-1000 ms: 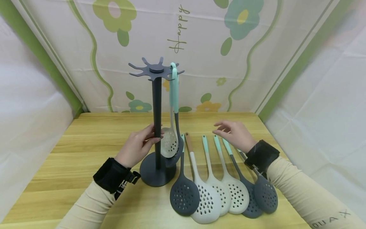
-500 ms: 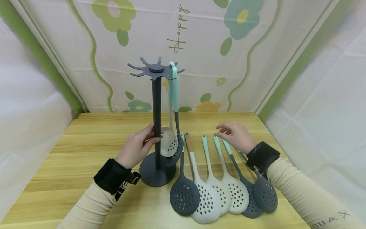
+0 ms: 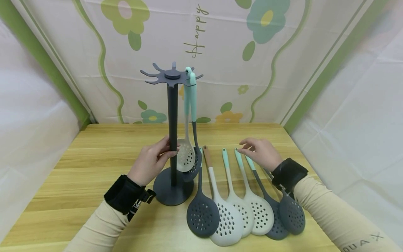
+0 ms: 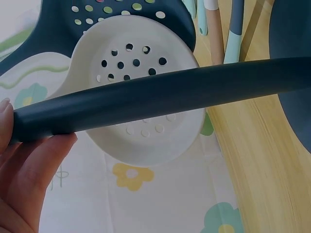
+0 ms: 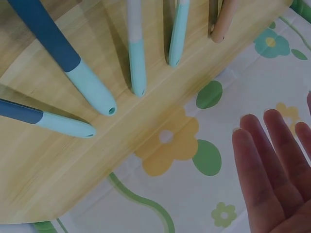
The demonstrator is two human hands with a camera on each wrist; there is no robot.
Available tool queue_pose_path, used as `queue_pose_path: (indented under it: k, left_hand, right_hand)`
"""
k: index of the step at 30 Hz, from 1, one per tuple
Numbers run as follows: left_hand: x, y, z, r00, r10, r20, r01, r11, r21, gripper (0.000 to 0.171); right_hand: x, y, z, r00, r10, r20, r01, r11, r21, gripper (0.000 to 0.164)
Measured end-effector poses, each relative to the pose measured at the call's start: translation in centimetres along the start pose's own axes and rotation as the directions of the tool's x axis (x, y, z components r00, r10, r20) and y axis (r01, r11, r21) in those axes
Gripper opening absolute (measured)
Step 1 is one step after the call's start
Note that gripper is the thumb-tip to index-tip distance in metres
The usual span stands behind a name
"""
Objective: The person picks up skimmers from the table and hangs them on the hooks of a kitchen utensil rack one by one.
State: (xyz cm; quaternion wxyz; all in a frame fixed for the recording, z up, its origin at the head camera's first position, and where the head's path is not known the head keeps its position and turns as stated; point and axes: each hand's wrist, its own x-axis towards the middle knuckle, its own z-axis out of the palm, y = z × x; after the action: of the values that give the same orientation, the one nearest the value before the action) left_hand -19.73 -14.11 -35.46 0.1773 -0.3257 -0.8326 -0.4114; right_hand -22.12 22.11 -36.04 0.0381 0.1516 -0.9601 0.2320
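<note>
My left hand (image 3: 148,162) grips the black post (image 3: 172,115) of a utensil stand, thumb in front and fingers behind, partly hidden. From the stand's spoked top (image 3: 155,75) hang a cream skimmer (image 3: 185,157) and a dark grey skimmer (image 3: 193,131), both by mint handles. The left wrist view shows the cream skimmer's bowl (image 4: 121,43) behind the post. My right hand (image 3: 262,153), holding nothing, is raised over the handle ends of skimmers on the table, its fingers loosely bent. In the right wrist view those fingers (image 5: 257,174) are apart from the handles.
Several skimmers lie fanned out right of the stand's round base (image 3: 163,194), including a dark one (image 3: 203,217), a white one with a brown handle (image 3: 225,234) and a cream one (image 3: 259,217). The wooden table (image 3: 85,168) ends at a flowered cloth backdrop (image 3: 214,31).
The stand's spoked top has turned slightly, and the two hanging skimmers have swung a little left and back. My right hand has drifted slightly right and down. My left hand keeps its grip.
</note>
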Motion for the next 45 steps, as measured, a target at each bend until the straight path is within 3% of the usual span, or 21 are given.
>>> queue_pose_path:
  k: [45]
  left_hand:
    - [0.1,0.2,1.2,0.988,-0.069,-0.141,0.075,0.996,0.040,0.040]
  right_hand:
    - [-0.7,4.4,0.7,0.985,0.131,0.109,-0.123,0.989,-0.077,0.039]
